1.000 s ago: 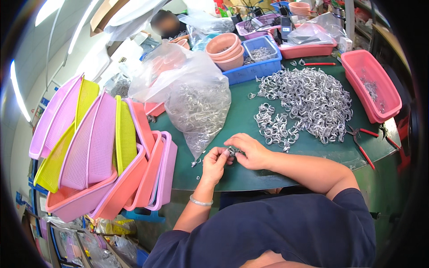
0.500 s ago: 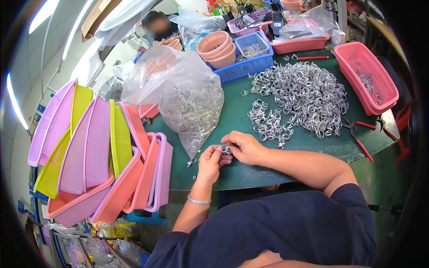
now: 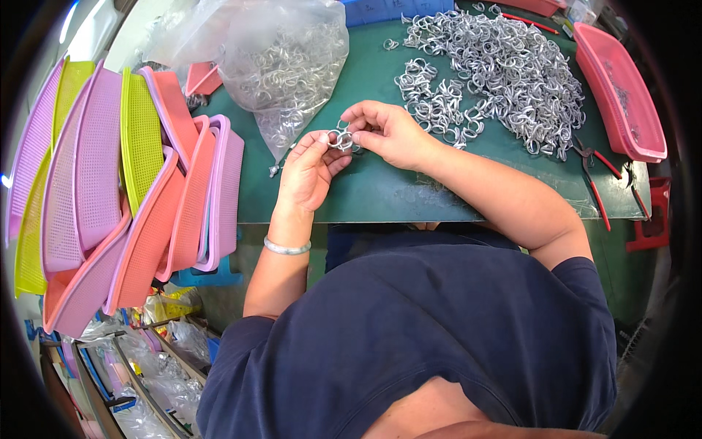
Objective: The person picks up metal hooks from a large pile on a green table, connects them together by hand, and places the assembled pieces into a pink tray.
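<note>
A small cluster of silver metal rings (image 3: 342, 139), shiny and looped together, is held just above the green bench (image 3: 380, 186), near the middle of its front edge. The cluster is pinched from both sides: the left hand (image 3: 311, 172) is closed on it with thumb and fingertips, and the right hand (image 3: 387, 132) is closed on it from the other side, its fingers curled over the top. A silver bangle (image 3: 287, 249) is worn on the left wrist.

A large heap of the same silver rings (image 3: 497, 77) is spread over the bench behind the right hand, toward the back right. A clear plastic bag (image 3: 289, 66) holding more rings lies at the back left. A pink tray (image 3: 618, 91) sits along the right edge, with red-handled pliers (image 3: 596, 175) near the front right corner. Pink, orange and yellow baskets (image 3: 131, 183) are stacked on edge beside the left edge.

Compared with a second ago, both hands are seen at the same spot with the rings still pinched between them; the view is tilted further down.
</note>
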Action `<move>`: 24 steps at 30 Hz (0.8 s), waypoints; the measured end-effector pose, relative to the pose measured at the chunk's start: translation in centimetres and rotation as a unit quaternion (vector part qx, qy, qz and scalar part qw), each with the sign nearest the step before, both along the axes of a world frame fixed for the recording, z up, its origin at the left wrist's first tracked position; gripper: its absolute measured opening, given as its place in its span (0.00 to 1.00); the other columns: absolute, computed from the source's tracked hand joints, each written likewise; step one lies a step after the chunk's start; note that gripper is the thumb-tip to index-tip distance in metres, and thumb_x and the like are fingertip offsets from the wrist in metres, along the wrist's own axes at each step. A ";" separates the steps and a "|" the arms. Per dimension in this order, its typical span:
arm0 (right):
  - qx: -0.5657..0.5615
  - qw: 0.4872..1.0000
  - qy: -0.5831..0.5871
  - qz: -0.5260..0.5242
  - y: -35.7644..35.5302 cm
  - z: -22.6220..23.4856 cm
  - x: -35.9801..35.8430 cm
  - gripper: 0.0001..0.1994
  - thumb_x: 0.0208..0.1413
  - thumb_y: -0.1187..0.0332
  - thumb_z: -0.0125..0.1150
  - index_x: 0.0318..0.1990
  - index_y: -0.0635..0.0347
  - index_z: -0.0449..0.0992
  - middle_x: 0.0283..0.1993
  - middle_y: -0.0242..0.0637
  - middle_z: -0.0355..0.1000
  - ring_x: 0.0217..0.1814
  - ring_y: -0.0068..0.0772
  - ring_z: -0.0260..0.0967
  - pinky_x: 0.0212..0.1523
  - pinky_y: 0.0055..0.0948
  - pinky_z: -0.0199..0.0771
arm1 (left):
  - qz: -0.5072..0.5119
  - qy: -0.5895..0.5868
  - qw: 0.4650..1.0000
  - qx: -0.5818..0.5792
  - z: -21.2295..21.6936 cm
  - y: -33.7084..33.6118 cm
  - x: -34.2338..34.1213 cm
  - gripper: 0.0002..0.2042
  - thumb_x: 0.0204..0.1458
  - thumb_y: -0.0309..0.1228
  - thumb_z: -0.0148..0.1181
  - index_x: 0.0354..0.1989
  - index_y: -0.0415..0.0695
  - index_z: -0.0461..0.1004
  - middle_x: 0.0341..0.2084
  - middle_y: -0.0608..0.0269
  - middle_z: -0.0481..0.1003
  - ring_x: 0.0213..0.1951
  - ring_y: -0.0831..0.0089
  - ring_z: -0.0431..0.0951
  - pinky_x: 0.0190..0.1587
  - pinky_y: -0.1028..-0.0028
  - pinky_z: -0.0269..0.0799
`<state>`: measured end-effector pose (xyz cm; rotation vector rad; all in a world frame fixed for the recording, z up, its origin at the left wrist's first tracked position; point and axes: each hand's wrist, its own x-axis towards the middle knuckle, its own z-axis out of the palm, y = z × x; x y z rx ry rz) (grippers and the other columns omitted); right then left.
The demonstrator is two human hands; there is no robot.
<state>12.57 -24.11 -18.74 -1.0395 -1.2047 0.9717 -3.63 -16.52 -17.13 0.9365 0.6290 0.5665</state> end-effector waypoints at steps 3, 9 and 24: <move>-0.009 1.000 -0.007 -0.006 0.1 -0.1 0.0 0.12 0.51 0.78 0.51 0.45 0.65 0.67 0.33 0.30 0.68 0.36 0.17 0.65 0.40 0.19 0.66 | -0.004 0.007 1.000 0.016 -0.2 0.2 -0.3 0.04 0.53 0.29 0.50 0.33 0.43 0.70 0.29 0.64 0.73 0.30 0.74 0.74 0.34 0.74 0.72; -0.083 0.990 0.115 0.015 0.2 0.3 0.4 0.13 0.51 0.78 0.49 0.45 0.65 0.66 0.32 0.31 0.68 0.32 0.17 0.64 0.33 0.17 0.65 | -0.041 -0.012 0.999 0.012 0.5 0.6 -0.2 0.04 0.51 0.27 0.52 0.32 0.40 0.70 0.29 0.62 0.73 0.30 0.74 0.74 0.34 0.75 0.72; -0.162 0.968 0.165 0.098 0.3 0.7 1.3 0.12 0.47 0.77 0.49 0.41 0.67 0.68 0.27 0.33 0.68 0.23 0.20 0.66 0.21 0.17 0.66 | -0.021 0.082 0.977 0.195 1.0 -0.8 0.5 0.06 0.53 0.30 0.51 0.29 0.39 0.69 0.26 0.65 0.72 0.27 0.80 0.71 0.32 0.79 0.68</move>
